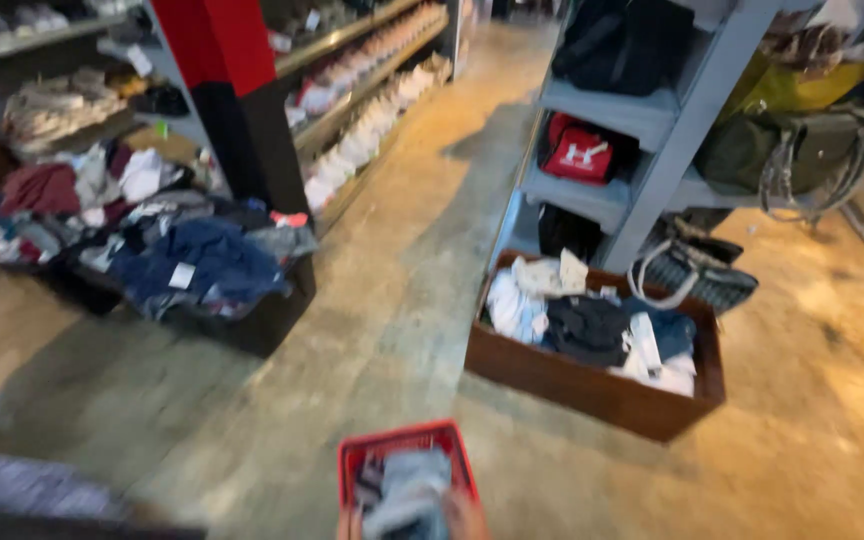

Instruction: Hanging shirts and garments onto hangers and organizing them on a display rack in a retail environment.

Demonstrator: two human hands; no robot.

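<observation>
The head view was motion-blurred. A red basket [407, 462] sat at the bottom edge of the frame, over the concrete floor [392, 300]. It held folded cloth, the top piece [410, 495] grey-blue. Skin-coloured patches showed at the basket's near corners, just at the frame edge: one at the left corner, one at the right. The right hand [464, 518] touched the basket's near right side; the left hand [345, 524] was only a sliver at the near left corner. Whether either hand was clenched on the basket or merely resting against it could not be told; the fingers were cut off and blurred.

Ahead and to the right, a brown wooden crate [592, 385] stood on the floor, filled with white, blue and dark garments. Behind it stood a grey shelf unit [652, 170] carrying bags, among them a red bag [580, 152] and an olive bag [762, 150]. A woven bag [697, 275] leaned beside the crate.

To the left, a low dark bin [252, 320] held a heap of mixed clothing. A red and black pillar [232, 100] rose behind it, with shoe shelves [362, 110] beyond.
</observation>
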